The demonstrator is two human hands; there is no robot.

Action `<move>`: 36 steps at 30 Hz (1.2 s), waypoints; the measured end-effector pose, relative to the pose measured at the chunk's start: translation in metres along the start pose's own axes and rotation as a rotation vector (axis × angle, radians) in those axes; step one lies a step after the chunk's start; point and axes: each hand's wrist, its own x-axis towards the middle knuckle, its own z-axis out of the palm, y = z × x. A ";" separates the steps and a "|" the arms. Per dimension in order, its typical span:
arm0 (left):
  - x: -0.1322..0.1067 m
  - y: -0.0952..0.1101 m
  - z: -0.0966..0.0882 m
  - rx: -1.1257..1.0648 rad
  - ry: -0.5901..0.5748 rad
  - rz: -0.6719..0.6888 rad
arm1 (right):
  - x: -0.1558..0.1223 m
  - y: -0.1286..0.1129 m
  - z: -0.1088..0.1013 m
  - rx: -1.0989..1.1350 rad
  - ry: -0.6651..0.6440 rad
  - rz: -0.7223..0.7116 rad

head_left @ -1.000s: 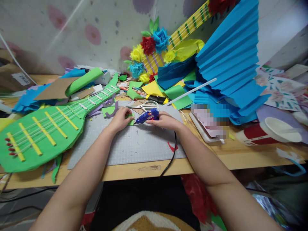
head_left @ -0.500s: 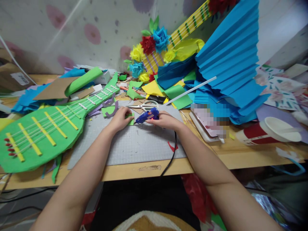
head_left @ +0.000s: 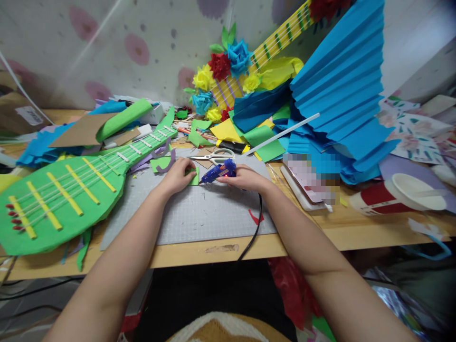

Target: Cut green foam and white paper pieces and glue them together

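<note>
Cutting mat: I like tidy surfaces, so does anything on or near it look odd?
A red scrap lies on the mat by the black cord, away from the green piece at the left hand, so it looks stray. A dark, scuffed-looking patch marks the table's front edge.

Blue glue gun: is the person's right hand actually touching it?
Touching. The head view shows the right hand gripping the rear of the blue glue gun, with no gap between skin and tool.

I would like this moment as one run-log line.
left hand: touches small green piece | right hand: holds blue glue gun, pointed toward small green piece | surface: grey mat | beyond: scissors
</note>
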 end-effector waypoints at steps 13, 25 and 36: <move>0.001 -0.003 -0.001 0.013 -0.024 0.023 | 0.006 0.003 0.005 0.002 0.075 0.012; 0.001 -0.003 -0.001 -0.002 -0.023 0.017 | 0.008 0.004 0.005 0.017 0.096 -0.009; 0.000 -0.005 -0.001 0.001 -0.021 0.036 | 0.012 0.008 0.007 0.018 0.120 -0.009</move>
